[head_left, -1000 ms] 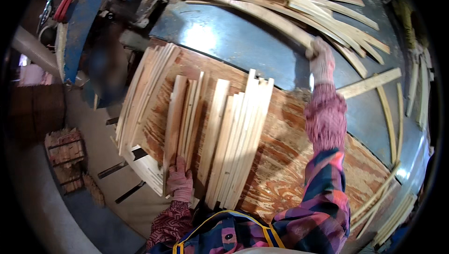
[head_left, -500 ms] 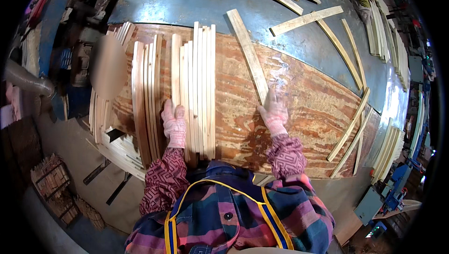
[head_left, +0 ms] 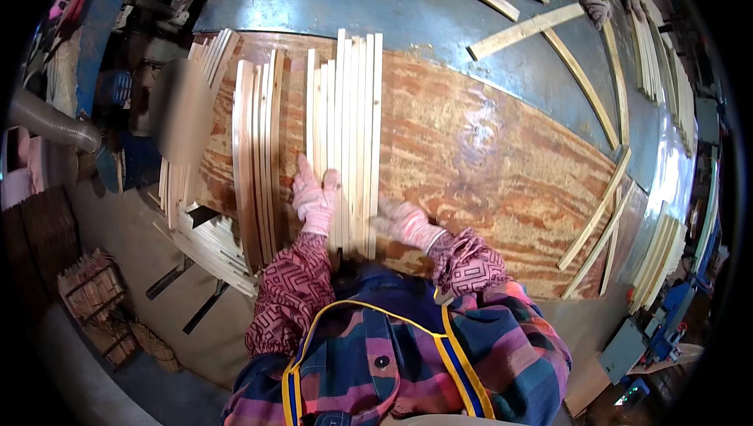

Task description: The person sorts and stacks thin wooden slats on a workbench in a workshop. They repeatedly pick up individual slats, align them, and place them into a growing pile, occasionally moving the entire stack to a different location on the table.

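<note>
A row of long pale wooden strips (head_left: pixel 349 128) lies side by side on a worn plywood board (head_left: pixel 471 183) in front of me. My left hand (head_left: pixel 316 200), in a pinkish-white knit glove, rests along the row's left side near its lower part. Its fingers are stretched out and its thumb is apart, over the strips. On the opposite side, my right hand (head_left: pixel 409 223), gloved alike and slightly blurred, reaches the right edge of the row with fingers extended. Neither hand is wrapped round a strip. Left of this row stands a second group of strips (head_left: pixel 257 151), some darker.
Loose strips (head_left: pixel 594 214) cross at the board's right end. Another strip (head_left: pixel 525 31) lies on the blue-grey metal table (head_left: pixel 423 22), with more piled along its far edge. A co-worker's gloved hand (head_left: pixel 598 12) touches a strip at the far right. Bundled wood (head_left: pixel 94 293) sits lower left.
My right hand has moved left to the row; the slanted strip it touched no longer lies there. My left hand stays at the row's left side. The co-worker's hand has come to a far strip.
</note>
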A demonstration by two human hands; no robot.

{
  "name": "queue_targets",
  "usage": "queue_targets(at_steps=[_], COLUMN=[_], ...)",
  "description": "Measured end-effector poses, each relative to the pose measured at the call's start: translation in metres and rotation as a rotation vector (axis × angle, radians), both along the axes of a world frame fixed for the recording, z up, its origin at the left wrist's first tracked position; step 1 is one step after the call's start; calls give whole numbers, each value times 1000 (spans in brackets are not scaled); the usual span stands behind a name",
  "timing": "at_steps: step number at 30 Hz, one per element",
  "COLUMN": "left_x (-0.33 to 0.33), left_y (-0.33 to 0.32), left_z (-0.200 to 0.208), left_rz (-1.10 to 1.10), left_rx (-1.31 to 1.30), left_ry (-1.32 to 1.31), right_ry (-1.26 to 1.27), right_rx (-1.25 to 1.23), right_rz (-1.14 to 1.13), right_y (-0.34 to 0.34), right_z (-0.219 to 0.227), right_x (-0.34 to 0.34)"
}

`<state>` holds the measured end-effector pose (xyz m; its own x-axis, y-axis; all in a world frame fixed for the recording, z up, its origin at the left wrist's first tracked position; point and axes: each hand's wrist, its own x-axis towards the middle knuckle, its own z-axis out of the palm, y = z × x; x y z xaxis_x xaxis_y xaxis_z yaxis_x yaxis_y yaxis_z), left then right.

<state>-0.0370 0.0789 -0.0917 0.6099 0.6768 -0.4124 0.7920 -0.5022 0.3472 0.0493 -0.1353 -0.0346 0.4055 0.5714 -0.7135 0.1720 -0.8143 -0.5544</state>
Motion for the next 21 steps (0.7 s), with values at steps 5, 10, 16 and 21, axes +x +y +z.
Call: queue_targets(at_steps=[5, 10, 16, 21], left_x=[10, -1, -2, -4], left_y=[-7, -11, -8, -6], left_z=[18, -10, 1, -7], left_rz=[51, -24, -98, -121], left_rx=[41, 245, 245, 249], left_ry=[45, -113, -97, -126], right_ry=[-328, -1059, -1249, -1152], right_rx=[-30, -212, -471, -296], right_rz=[-61, -209, -15, 5], right_y=[34, 39, 106, 72], right_z=[-7, -30, -13, -22], right_x=[158, 369, 514, 539])
